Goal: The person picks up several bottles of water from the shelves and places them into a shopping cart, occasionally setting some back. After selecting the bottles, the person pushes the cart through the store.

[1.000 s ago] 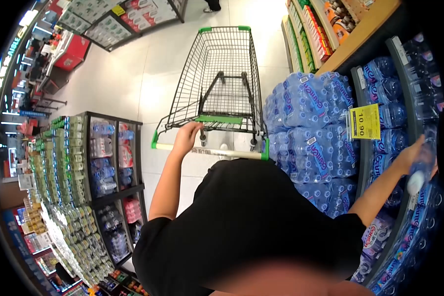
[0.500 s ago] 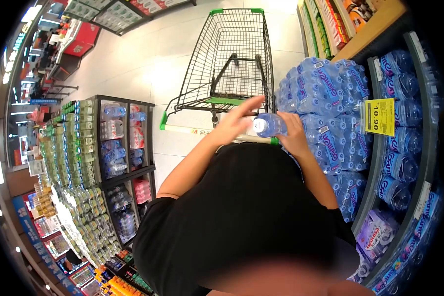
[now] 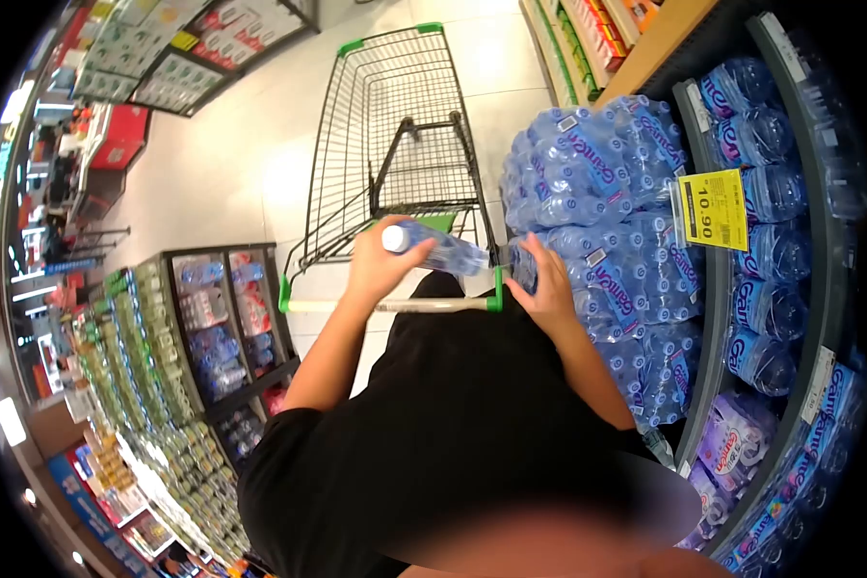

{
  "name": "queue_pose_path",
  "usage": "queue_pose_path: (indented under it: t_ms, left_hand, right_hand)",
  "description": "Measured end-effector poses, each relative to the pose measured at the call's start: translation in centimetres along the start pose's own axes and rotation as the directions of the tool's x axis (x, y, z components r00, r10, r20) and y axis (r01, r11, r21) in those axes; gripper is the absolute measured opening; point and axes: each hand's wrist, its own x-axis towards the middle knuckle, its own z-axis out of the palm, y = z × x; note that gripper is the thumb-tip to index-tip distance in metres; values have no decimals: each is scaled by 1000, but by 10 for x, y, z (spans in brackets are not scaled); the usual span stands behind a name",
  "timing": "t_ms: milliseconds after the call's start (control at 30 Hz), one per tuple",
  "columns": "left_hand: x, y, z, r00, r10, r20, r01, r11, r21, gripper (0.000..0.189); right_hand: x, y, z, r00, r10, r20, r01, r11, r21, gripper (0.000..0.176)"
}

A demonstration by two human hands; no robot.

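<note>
A clear blue water bottle (image 3: 448, 252) with a white cap lies slanted in front of me over the cart's near end. My left hand (image 3: 376, 265) is closed around its cap end, thumb along the neck. Just past the bottle's base, my right hand (image 3: 547, 294) has its thumb and fingers apart and curved, with blue plastic showing between them. Below both hands runs the pale handle (image 3: 405, 305) of a wire shopping cart (image 3: 395, 116) with green corners.
Shrink-wrapped packs of bottled water (image 3: 597, 173) are stacked close on the right, beside a shelf with a yellow price tag (image 3: 715, 210). On the left stands a dark display rack (image 3: 223, 328) with bottles and cans. Wooden shelving (image 3: 655, 58) rises ahead on the right.
My left hand has closed on the bottle's cap end and moved left and down. The bottle has come left out of my right hand, whose fingers have spread. The view has shifted.
</note>
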Motion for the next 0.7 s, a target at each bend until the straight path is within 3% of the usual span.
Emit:
queue_pose_path:
  t_ms: [100,167,233,300,467,567,600,700]
  left_hand:
    - [40,9,-19,989,-151,8,148,979,139,54]
    - [81,-61,-3,998,56,-13,-49,946,321,61]
    - [125,-114,18,999,8,31,-20,925,379,63]
    - [167,-169,46,999,-1,39,-12,937,349,63]
    - [250,-269,142,993,-104,57,94,983,157,66]
    - [264,-313,209,985,-169,14,169,984,51,69]
    - [266,-321,227,977,-213,-2,213,976,34,69]
    - [259,-337,266,935,-353,35,353,936,18,68]
  right_hand:
    - [-30,25,-2,956,290,36,-290,957,13,82]
    - [-44,36,-8,901,423,96,-423,906,-20,83]
    - [-44,34,-10,831,553,67,-553,833,-17,83]
    - [-49,22,-12,731,683,-13,-682,730,44,82]
    - [-101,0,-9,479,877,13,-875,479,-66,77]
    - [-148,-19,4,341,940,10,-935,340,-104,72]
    - [-141,-30,9,271,963,10,-962,271,-41,69]
    - [-142,-49,27,257,966,38,-966,258,-25,64]
